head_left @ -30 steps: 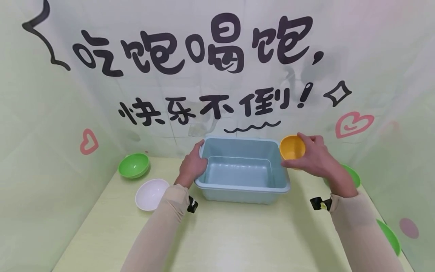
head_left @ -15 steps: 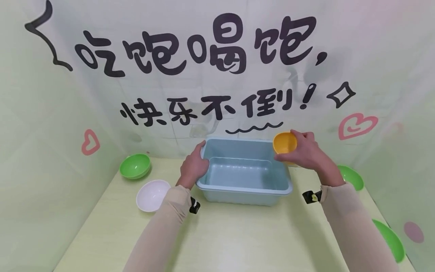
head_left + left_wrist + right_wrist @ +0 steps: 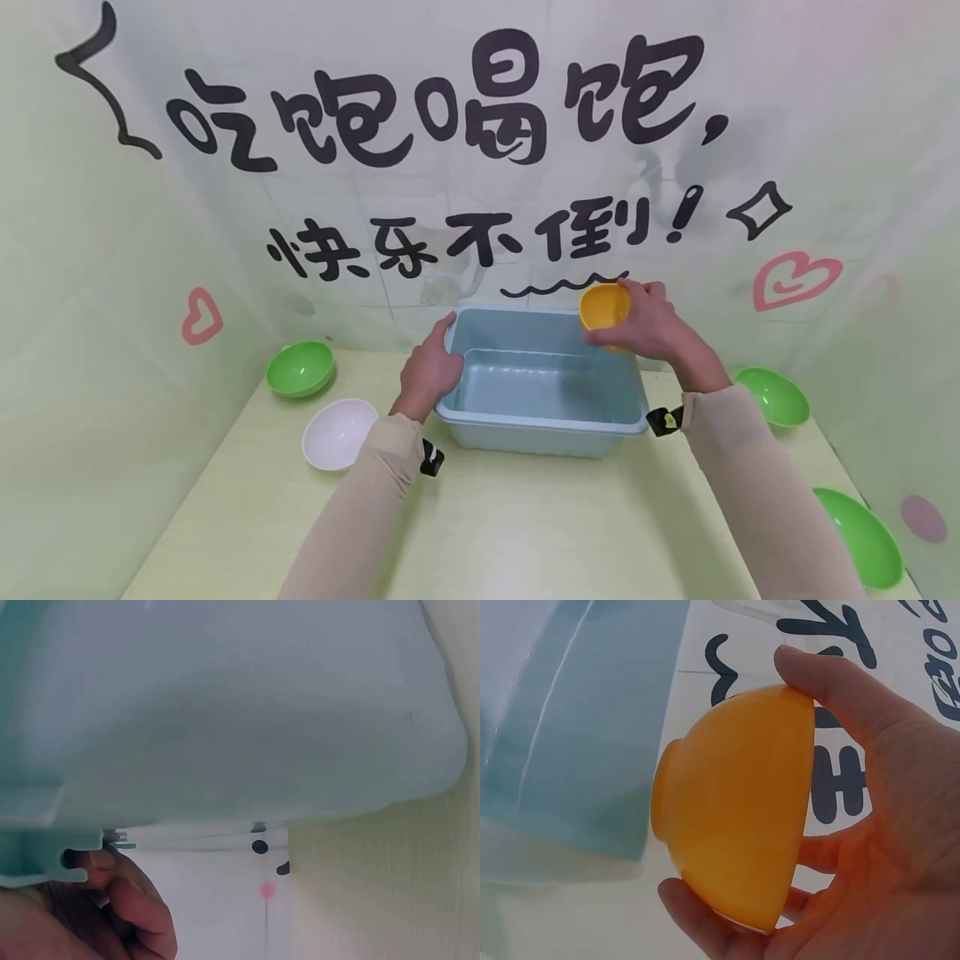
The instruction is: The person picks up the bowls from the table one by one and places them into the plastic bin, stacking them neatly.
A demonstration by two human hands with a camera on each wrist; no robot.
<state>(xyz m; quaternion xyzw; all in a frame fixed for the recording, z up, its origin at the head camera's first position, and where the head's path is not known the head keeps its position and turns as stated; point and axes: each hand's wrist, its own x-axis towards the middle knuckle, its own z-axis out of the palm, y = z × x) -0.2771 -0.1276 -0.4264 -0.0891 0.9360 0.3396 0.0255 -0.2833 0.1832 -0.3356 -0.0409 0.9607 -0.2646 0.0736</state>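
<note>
Orange-yellow plastic, by the look of it, so I'd guess this bowl (image 3: 604,307) is light, stiff and not too fragile. It's up at the far right corner of the blue tub (image 3: 525,439), tipped so its mouth shows in the head view; can't tell if it actually touches the rim. The right hand (image 3: 648,321) has it pinched across the mouth, thumb and fingers on opposite sides, which is where I'd grab it too. The outside looks smooth and kinda glossy, so I'd expect it to slide on a lazy grip, and the little foot ring seems a poorer hold than the lip. The left hand (image 3: 429,367) is gripping the tub's left end by the rim. Tub probably flexes a bit but isn't heavy, and that overhanging lip is the natural handle.
</note>
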